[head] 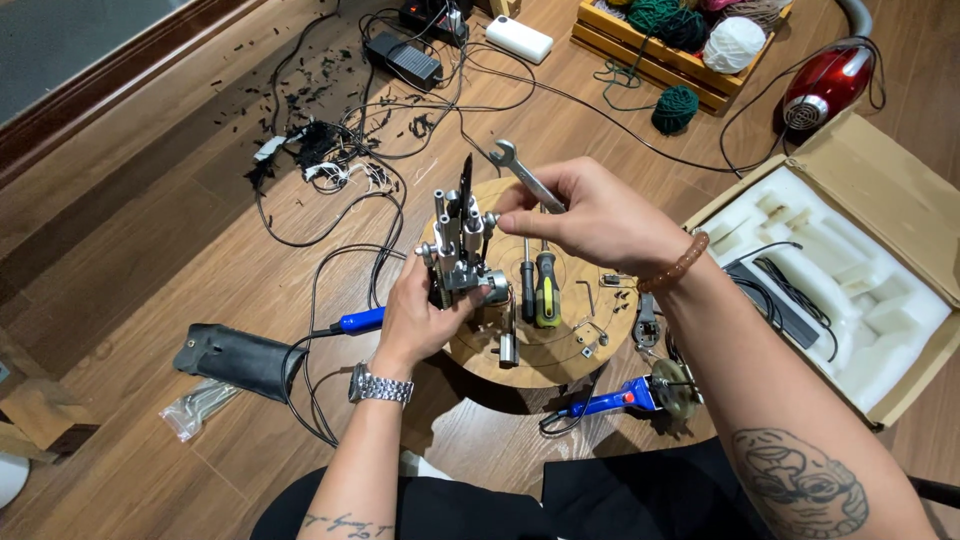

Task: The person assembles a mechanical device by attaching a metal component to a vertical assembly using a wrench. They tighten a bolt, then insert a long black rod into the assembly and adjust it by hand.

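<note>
Both forearms reach up from the bottom edge toward the middle of the frame, bare to the elbow. The left hand (pixel 420 315) sits just left of centre, palm turned up and inward, fingers curled closed in a grip, thumb pressed along the near side. A metal watch bands its wrist, and small lettering is tattooed low on the forearm. The right hand (pixel 590 215) is higher, slightly right of centre, back toward the camera, fingers bent in a pinch pointing left. A bead bracelet circles that wrist, and a round tattoo marks the forearm at lower right.
</note>
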